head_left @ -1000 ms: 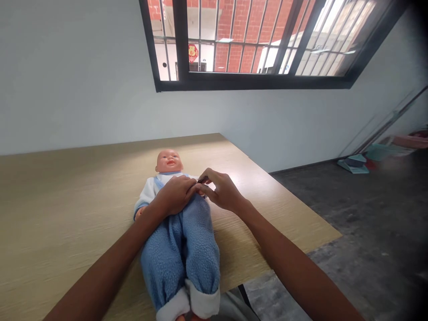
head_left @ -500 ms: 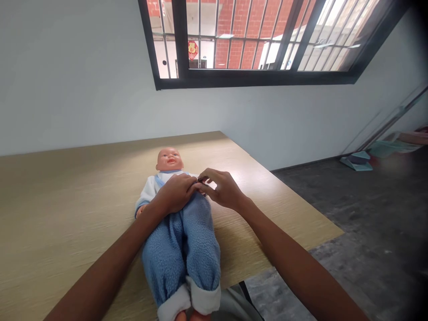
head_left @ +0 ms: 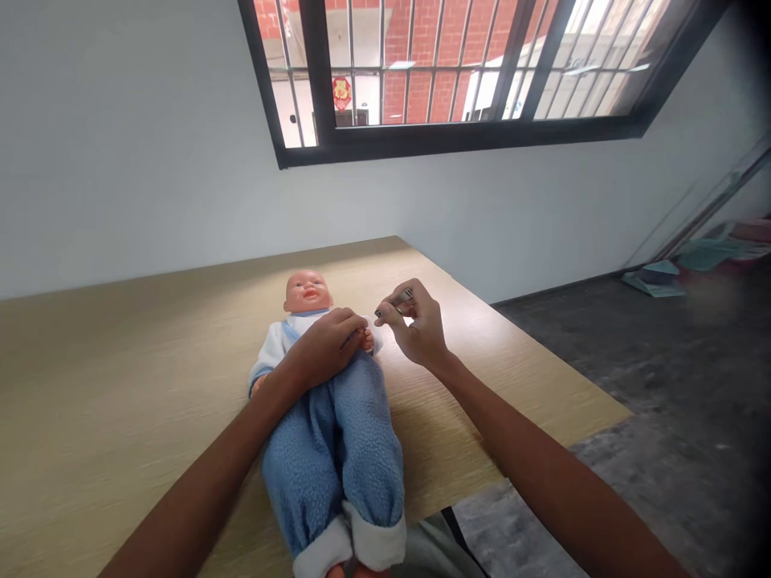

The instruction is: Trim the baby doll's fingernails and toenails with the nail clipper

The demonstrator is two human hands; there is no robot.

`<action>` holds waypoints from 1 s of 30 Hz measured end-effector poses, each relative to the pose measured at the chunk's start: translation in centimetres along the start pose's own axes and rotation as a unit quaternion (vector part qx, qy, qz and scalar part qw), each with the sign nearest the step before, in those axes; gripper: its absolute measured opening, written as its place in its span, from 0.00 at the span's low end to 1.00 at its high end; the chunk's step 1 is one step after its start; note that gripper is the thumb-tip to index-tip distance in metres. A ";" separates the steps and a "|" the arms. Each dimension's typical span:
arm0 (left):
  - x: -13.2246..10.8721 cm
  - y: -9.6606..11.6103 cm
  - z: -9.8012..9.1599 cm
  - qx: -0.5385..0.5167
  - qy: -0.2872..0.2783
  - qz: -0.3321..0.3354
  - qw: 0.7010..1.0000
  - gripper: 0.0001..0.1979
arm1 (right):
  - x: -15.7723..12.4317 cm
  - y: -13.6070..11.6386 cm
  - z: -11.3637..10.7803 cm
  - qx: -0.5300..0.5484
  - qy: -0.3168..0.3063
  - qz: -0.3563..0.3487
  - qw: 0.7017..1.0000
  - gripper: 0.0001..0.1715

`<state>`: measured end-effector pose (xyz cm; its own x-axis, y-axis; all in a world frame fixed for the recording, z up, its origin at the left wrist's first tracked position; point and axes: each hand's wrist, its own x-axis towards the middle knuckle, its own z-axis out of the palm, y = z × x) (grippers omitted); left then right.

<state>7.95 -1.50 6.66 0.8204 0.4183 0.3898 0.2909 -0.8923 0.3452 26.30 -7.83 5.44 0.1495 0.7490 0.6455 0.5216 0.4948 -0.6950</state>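
Observation:
A baby doll (head_left: 308, 292) in a white top and blue fleece trousers (head_left: 337, 449) lies on its back on the wooden table (head_left: 120, 385), head away from me. My left hand (head_left: 325, 347) rests on the doll's chest, its fingers curled round the doll's small hand (head_left: 365, 340). My right hand (head_left: 415, 325) hovers just right of that, pinching a small metal nail clipper (head_left: 402, 298) between thumb and fingers, a little above the doll's hand.
A grey wall and a barred window (head_left: 458, 72) rise behind the table. The table's right edge (head_left: 542, 353) drops to a dark concrete floor. Flat teal items (head_left: 656, 281) lie on the floor by the far right wall.
My right hand has lifted up and to the right, away from the doll's hand, taking the clipper with it. My left hand stays on the doll.

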 end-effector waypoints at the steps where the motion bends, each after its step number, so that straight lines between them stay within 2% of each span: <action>1: 0.2 0.0 -0.2 -0.020 -0.006 0.008 1.000 0.13 | 0.0 0.1 0.0 0.000 0.008 0.001 1.000 0.18; 7: 1.5 -0.8 -1.1 -0.138 -0.067 0.028 0.988 0.11 | -0.8 0.6 0.5 -0.043 -0.015 -0.031 0.998 0.21; 12: 1.3 -1.9 -0.4 -0.193 -0.057 0.021 0.979 0.11 | -1.5 0.4 0.9 -0.127 -0.053 -0.095 0.986 0.21; 18: 1.0 -1.7 0.0 -0.202 -0.045 0.029 0.978 0.10 | -1.5 0.1 1.1 -0.208 -0.101 -0.185 0.955 0.22; 23: 1.0 -1.8 0.1 -0.195 -0.040 0.044 0.979 0.07 | -1.5 0.0 1.2 -0.242 -0.089 -0.242 0.935 0.23; 30: 1.0 -2.0 0.3 -0.197 -0.029 0.065 0.978 0.08 | -1.5 0.2 1.4 -0.250 -0.055 -0.287 0.923 0.21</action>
<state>8.34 0.64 6.07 0.8679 0.2848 0.4070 -0.0207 -0.7978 0.6025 25.06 -8.21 3.89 -0.3441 0.4806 0.8066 0.8149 0.5797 0.0023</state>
